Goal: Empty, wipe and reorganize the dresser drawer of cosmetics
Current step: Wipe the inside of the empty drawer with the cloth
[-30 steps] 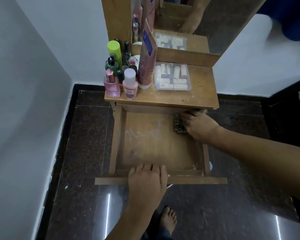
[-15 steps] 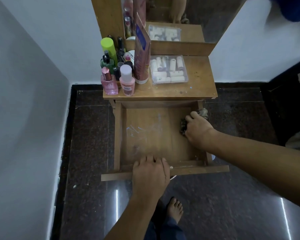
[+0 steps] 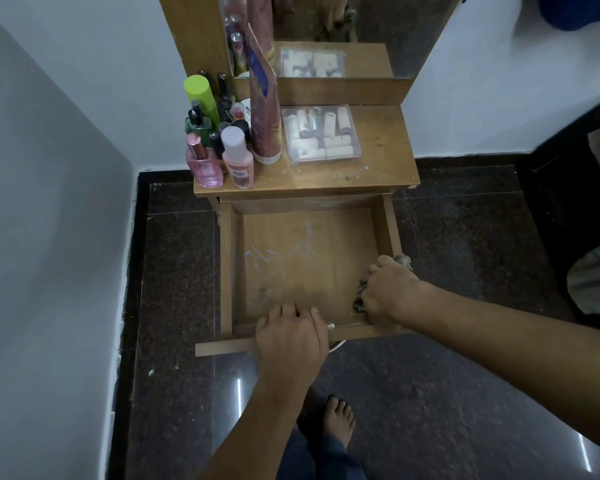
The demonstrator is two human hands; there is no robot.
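Observation:
The wooden drawer [image 3: 227, 271] is pulled out of the dresser and holds no cosmetics; pale smears mark its bottom. My right hand [image 3: 388, 292] is closed on a dark patterned cloth [image 3: 360, 296] in the drawer's near right corner, pressing it against the bottom. My left hand [image 3: 291, 337] grips the drawer's front edge, fingers curled over it into the drawer. On the dresser top [image 3: 378, 168] stand a cluster of bottles [image 3: 219, 140], a tall pink tube [image 3: 264, 116] and a clear box of small pale tubes [image 3: 321, 133].
A mirror [image 3: 326, 29] rises behind the dresser top. White walls close in at the left and behind. Dark polished floor [image 3: 465, 393] surrounds the dresser, with my bare foot [image 3: 340, 417] below the drawer. Dark furniture [image 3: 575, 202] stands at the right.
My right hand has drawn the cloth from the drawer's far right corner toward the near right corner. My left hand has stayed on the front edge. The camera has tilted down.

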